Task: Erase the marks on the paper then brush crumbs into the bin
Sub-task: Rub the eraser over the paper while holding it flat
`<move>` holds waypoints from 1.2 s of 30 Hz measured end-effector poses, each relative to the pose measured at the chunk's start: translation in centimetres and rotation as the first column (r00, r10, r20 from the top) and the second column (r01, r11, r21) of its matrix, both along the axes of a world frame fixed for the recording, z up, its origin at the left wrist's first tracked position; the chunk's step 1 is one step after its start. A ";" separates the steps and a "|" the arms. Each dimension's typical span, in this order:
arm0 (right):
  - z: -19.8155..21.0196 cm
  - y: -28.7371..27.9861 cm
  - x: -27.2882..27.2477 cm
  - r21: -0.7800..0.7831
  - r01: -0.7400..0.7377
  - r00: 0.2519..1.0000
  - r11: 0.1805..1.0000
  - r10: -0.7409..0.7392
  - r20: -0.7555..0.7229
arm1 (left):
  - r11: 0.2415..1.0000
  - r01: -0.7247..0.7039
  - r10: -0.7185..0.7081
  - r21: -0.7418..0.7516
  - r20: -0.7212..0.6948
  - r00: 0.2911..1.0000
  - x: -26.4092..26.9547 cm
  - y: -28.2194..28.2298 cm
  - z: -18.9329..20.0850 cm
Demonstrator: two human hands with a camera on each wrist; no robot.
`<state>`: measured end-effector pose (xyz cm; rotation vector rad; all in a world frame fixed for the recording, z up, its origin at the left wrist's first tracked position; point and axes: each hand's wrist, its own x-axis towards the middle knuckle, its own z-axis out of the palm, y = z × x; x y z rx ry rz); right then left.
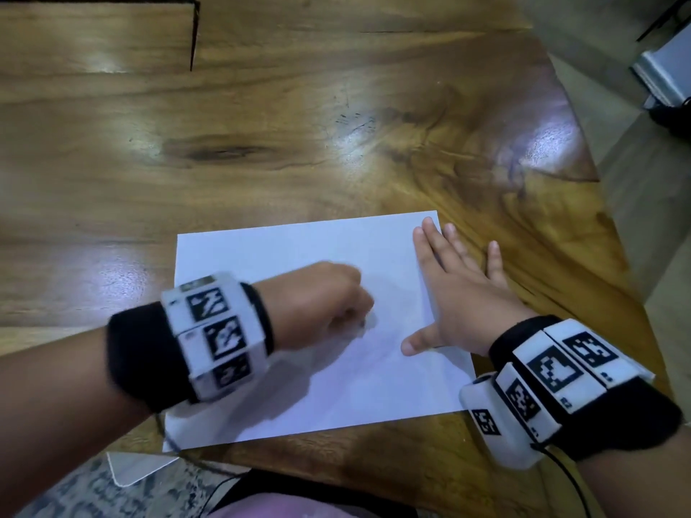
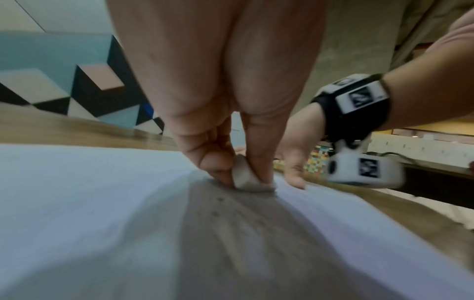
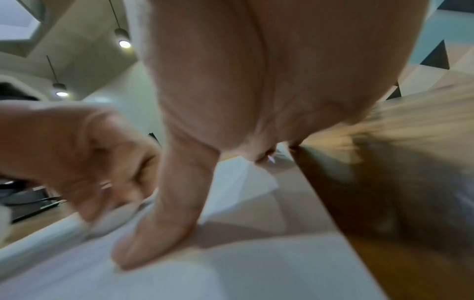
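While the left hand (image 1: 321,304) pinches a small white eraser (image 2: 245,175) between thumb and curled fingers, the eraser's lower end presses against the sheet of white paper (image 1: 299,248). In the left wrist view, the eraser stands tilted, with the thumb on one side and the fingertips (image 2: 218,166) on the other. A few small dark specks lie on the paper just in front of the eraser, inside the hand's shadow; the view is too blurred to tell whether they are crumbs or marks.

The right hand (image 1: 454,289) lies flat and spread, palm down, across the right edge of the paper. The thumb and the index finger rest on the sheet; the outer fingers extend past the edge onto the wooden table (image 1: 261,125). In the right wrist view, the thumb (image 3: 164,219) presses on the paper near its border.

The paper lies on the near right part of the table, its long sides running roughly left to right, slightly rotated. Its near left corner reaches the table edge. In the head view, the sheet shows no clear pencil marks; the area under the left hand is hidden.

Each wrist carries a black band with a white camera unit (image 1: 213,334) bearing black-and-white marker squares. A thin black cable (image 1: 568,476) runs from the right wrist unit. The bin cannot be identified in any view.
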<state>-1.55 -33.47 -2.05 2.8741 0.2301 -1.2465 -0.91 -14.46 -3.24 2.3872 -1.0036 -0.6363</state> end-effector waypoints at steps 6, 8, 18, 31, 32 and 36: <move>-0.1 0.0 -0.1 0.006 0.000 1.000 1.000 0.000 0.015 | 0.998 -0.032 0.030 0.057 0.036 0.999 1.7 -2.0 0.9; -0.1 0.0 0.0 -0.001 0.006 1.000 1.000 -0.006 0.006 | 0.998 -0.051 0.049 0.040 0.034 0.998 2.3 -3.2 0.9; -0.1 0.1 -0.1 -0.020 -0.001 1.000 1.000 0.001 0.017 | 0.998 0.046 -0.038 0.042 -0.170 0.985 -3.1 1.4 0.1; -0.2 0.0 -0.1 -0.007 -0.001 1.000 1.000 0.001 0.009 | 0.997 0.083 -0.081 0.001 -0.201 0.976 -3.3 1.5 0.1; -0.2 0.0 -0.1 -0.009 -0.003 1.000 1.000 0.003 0.009 | 0.996 0.084 -0.084 -0.004 -0.165 0.983 -2.8 0.9 0.2; -0.2 0.1 -0.1 -0.011 -0.004 1.000 1.000 0.005 0.012 | 0.999 0.048 -0.048 0.014 0.001 0.999 0.2 -3.5 0.4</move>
